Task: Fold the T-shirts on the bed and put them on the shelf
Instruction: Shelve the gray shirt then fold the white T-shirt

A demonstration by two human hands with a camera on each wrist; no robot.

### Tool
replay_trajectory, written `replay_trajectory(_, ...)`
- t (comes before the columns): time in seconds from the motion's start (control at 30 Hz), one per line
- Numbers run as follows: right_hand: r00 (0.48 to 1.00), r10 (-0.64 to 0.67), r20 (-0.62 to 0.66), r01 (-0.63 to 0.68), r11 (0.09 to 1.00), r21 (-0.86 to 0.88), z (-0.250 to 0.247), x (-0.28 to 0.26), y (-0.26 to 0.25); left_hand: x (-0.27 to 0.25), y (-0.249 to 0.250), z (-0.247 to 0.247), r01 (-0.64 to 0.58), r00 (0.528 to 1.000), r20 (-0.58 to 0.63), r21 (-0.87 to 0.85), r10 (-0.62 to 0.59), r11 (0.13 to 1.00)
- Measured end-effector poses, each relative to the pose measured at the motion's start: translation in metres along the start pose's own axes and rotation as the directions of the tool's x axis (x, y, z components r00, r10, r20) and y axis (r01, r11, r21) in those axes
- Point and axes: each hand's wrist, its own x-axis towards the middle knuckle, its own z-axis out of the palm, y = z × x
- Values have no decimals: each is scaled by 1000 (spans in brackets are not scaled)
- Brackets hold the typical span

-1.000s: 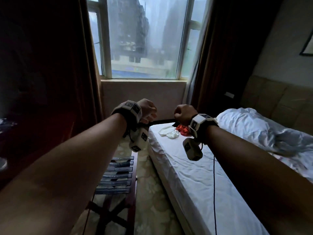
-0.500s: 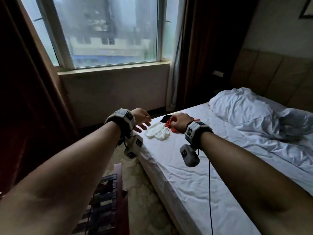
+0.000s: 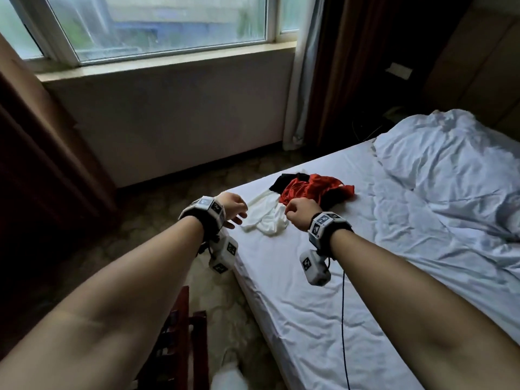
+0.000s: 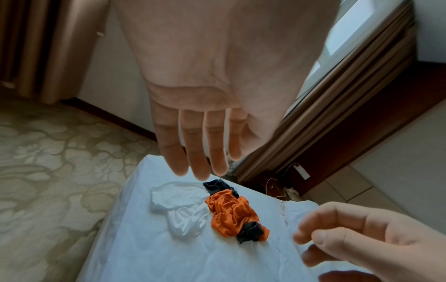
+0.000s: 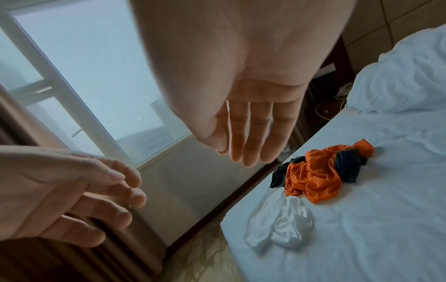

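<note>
Crumpled clothes lie in a pile at the bed's [image 3: 323, 305] near corner: a white T-shirt [image 3: 267, 219], an orange-red T-shirt [image 3: 315, 188] and a black garment [image 3: 282, 181] partly under it. My left hand [image 3: 235, 211] hovers just left of the white T-shirt, fingers extended and empty. My right hand [image 3: 298, 212] hovers above the pile's near edge with loosely curled fingers, holding nothing. The left wrist view shows the white T-shirt [image 4: 181, 208] and the orange T-shirt [image 4: 231, 213] below my straight fingers [image 4: 200, 156]. In the right wrist view the orange T-shirt [image 5: 313, 177] and white T-shirt [image 5: 282, 227] lie untouched.
A rumpled white duvet [image 3: 450, 170] covers the bed's right side. A dark wooden luggage rack [image 3: 180, 347] stands on the patterned carpet [image 3: 225, 313] at the lower left. The window [image 3: 157, 21] and curtains [image 3: 332, 66] lie ahead. A thin black cable [image 3: 343, 319] hangs from my right wrist.
Both hands have dropped from fists raised before the window to just over the clothes pile. My left hand's fingers have uncurled. The view has tilted down toward the bed.
</note>
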Motion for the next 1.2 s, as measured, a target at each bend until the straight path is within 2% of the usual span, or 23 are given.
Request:
replay_trajectory(0.03, 1000, 7, 13, -7, 1000, 6, 5, 11, 3, 13, -5, 1, 10, 1000, 5, 0, -10, 1000)
replay_trajectory(0.27, 980, 164, 110, -166, 986, 7, 68, 177, 32, 208, -40, -7, 132, 989, 67, -24, -130, 991)
replay_trajectory(0.47, 926, 284, 248, -301, 953, 32, 123, 277, 53, 332, -84, 2, 325, 937, 158, -81, -310, 942)
replay_trajectory(0.67, 856, 362, 370, -398, 917, 23, 170, 341, 82, 408, -135, 28, 482, 868, 163, -42, -470, 875)
replay_trajectory(0.8, 822, 398, 407, -444, 896, 21, 200, 380, 106, 458, -172, 44, 540, 824, 154, 81, -545, 838)
replay_trajectory(0.9, 815, 397, 423, -449, 893, 26, 218, 402, 120, 487, -199, 56, 599, 781, 153, 96, -606, 795)
replay_trajectory(1.07, 798, 401, 449, -457, 889, 18, 244, 439, 138, 529, -221, 70, 644, 750, 120, 94, -651, 759)
replay_trajectory(1.2, 841, 349, 414, -407, 912, 57, 254, 468, 143, 544, -213, 71, 698, 704, 119, 62, -700, 713)
